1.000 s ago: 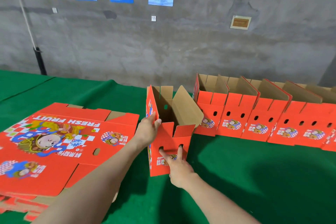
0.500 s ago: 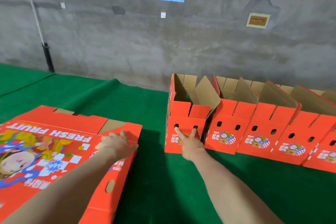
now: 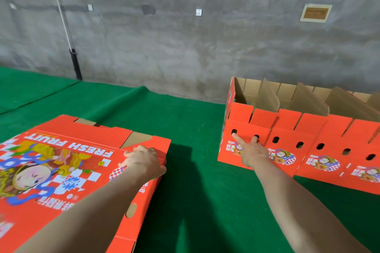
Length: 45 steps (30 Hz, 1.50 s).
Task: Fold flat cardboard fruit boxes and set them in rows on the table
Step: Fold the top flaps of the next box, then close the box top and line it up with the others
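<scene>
A folded orange fruit box (image 3: 244, 127) stands at the left end of a row of folded boxes (image 3: 320, 141) along the wall. My right hand (image 3: 249, 151) is pressed against its front face, with two fingers poked into its two handle holes. A stack of flat orange "FRESH FRUIT" boxes (image 3: 67, 162) lies at the left. My left hand (image 3: 144, 160) rests on the right corner of the top flat box, fingers curled over its edge.
Green cloth covers the table (image 3: 191, 166). A grey concrete wall (image 3: 185, 47) with posters rises right behind the row. A second green table (image 3: 26, 86) lies at the far left, past a black pipe (image 3: 76, 65).
My right hand has pushed the folded box back and right until it joined the row. My left hand has let go of that box and come down onto the flat stack.
</scene>
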Each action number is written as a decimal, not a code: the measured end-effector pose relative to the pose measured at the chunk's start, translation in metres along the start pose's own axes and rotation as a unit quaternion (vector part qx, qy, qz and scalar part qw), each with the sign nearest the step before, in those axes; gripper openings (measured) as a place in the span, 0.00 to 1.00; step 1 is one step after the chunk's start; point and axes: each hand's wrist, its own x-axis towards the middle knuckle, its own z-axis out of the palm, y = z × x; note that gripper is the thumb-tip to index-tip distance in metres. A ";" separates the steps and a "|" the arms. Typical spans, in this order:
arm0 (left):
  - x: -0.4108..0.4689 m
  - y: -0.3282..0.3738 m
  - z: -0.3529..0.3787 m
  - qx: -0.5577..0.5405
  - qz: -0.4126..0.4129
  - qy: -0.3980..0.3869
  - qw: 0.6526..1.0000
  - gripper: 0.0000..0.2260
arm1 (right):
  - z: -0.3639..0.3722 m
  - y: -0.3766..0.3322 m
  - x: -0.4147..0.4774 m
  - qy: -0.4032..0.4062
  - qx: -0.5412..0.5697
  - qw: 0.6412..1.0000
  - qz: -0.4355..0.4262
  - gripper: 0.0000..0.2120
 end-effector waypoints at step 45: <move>-0.178 -0.080 -0.024 -0.445 0.119 0.332 0.823 0.29 | -0.063 0.054 -0.292 0.130 0.849 0.504 0.094 0.08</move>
